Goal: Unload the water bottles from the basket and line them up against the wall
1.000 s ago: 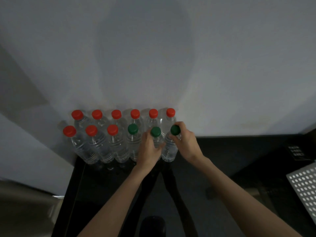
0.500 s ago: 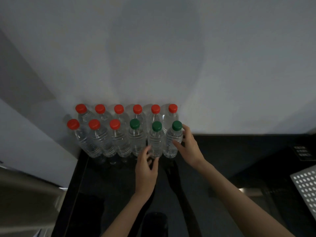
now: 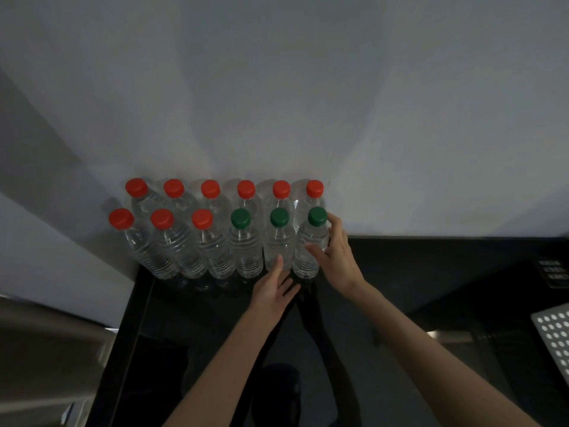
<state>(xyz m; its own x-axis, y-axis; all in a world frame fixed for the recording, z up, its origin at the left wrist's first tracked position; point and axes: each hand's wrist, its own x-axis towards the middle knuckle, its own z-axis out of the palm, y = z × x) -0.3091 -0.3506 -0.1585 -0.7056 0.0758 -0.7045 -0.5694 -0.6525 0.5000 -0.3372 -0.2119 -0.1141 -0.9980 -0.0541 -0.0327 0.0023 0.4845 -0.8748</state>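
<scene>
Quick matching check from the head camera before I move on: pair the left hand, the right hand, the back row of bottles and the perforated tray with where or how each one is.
Things:
1. left hand
2. right hand
3. back row of bottles
4. perforated tray

States:
A. all red caps, against the wall
B. wrapped around the rightmost green-capped bottle
C. far right edge of view
D. open, fingertips at the base of the middle green-capped bottle

Pairs: 1-D, 2-B, 3-A, 4-C
</scene>
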